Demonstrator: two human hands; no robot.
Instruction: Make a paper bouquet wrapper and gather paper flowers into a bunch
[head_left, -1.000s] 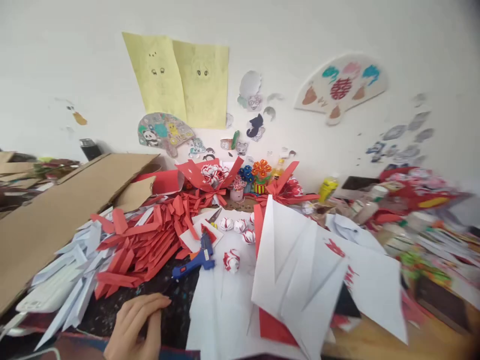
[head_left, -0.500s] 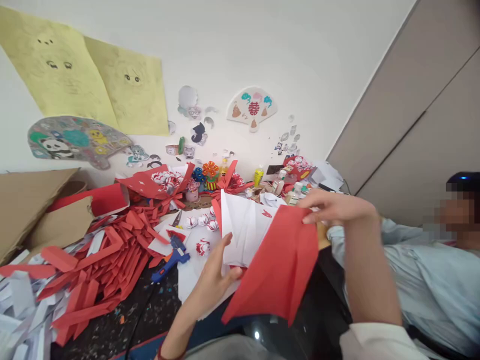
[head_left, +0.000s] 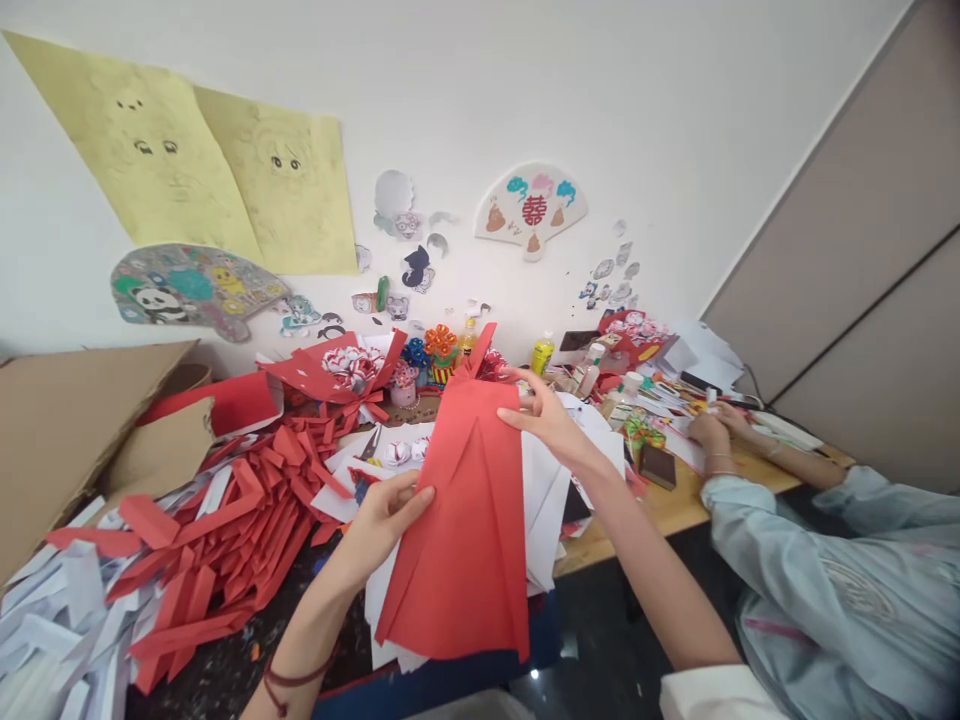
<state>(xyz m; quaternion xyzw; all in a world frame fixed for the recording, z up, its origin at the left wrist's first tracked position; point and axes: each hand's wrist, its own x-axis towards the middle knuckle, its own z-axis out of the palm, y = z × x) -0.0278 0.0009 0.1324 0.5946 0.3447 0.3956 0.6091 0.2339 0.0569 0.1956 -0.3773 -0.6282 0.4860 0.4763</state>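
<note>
Two hands hold one big folded red paper sheet (head_left: 461, 530) above the table (head_left: 667, 510). Left hand (head_left: 386, 510) fingers pinch its left edge. Right hand (head_left: 544, 420) fingers pinch its top corner, near white paper sheets (head_left: 551, 490).

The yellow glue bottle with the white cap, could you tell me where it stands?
In the head view the yellow glue bottle stands upright by the wall, right of centre, beyond the right hand.

Single head view — looks forward-down over cluttered table (head_left: 675, 505), close.
</note>
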